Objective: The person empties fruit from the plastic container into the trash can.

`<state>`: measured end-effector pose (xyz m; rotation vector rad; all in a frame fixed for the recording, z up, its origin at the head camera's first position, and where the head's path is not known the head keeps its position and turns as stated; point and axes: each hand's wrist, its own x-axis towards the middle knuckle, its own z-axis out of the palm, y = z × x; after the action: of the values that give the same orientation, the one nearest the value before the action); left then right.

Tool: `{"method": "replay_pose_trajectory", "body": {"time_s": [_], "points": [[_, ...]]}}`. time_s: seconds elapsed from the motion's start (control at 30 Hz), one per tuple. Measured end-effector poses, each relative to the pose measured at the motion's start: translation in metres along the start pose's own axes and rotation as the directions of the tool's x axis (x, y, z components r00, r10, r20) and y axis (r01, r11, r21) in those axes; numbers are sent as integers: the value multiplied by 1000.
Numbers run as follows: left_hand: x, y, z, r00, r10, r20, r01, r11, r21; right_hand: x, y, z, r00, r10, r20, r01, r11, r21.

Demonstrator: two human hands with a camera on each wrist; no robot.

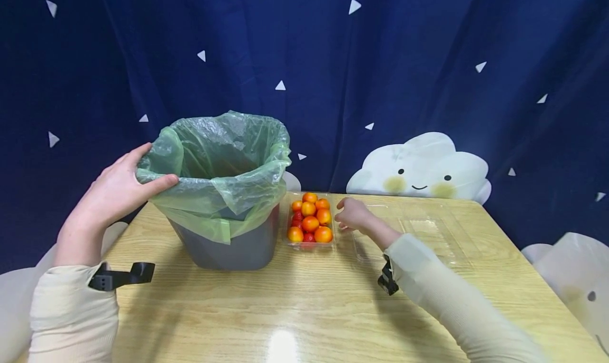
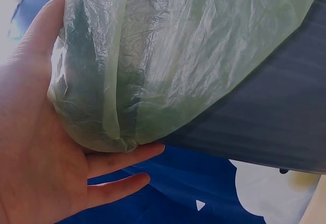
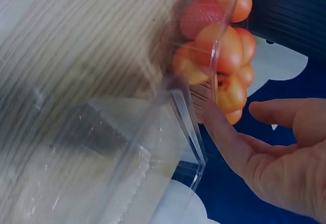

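Observation:
My left hand (image 1: 111, 188) lies around the left corner of a grey bin (image 1: 228, 252) lined with a green plastic bag (image 1: 252, 188). Its thumb rests on the near side of the rim, and straight fingers press the bag's outside in the left wrist view. Beside the bin, a clear plastic box (image 1: 323, 245) holds several small orange fruits (image 1: 311, 224) and a few red, strawberry-like ones (image 3: 199, 18). My right hand (image 1: 354, 214) reaches to the box's right side, thumb and forefinger apart, a fingertip right at the box's wall in the right wrist view.
To the right on the wooden table (image 1: 228, 320) lies another clear plastic container (image 1: 428, 233), partly behind my right forearm. A dark blue curtain (image 1: 314, 40) with white triangles hangs behind, and a white cloud-shaped panel (image 1: 423, 162) stands at the table's back edge.

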<state>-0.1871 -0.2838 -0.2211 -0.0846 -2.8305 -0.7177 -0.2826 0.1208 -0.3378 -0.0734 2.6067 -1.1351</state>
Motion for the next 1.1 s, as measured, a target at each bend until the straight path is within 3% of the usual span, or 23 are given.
{"method": "replay_pose_trajectory", "body": {"time_s": [0.6,0.93,1.1], "points": [[0,0,1,1000,-1,-10,1,1000,-4,11,4,31,996,41,-75,-47,995,-89],[0,0,1,1000,-7,-7,7,1000,-7,17,10,37,992,100,-80,-99,995,21],[0,0,2,1000,-3,-19,3,1000,-13,20,12,39,993,108,-46,-104,992,74]]}}
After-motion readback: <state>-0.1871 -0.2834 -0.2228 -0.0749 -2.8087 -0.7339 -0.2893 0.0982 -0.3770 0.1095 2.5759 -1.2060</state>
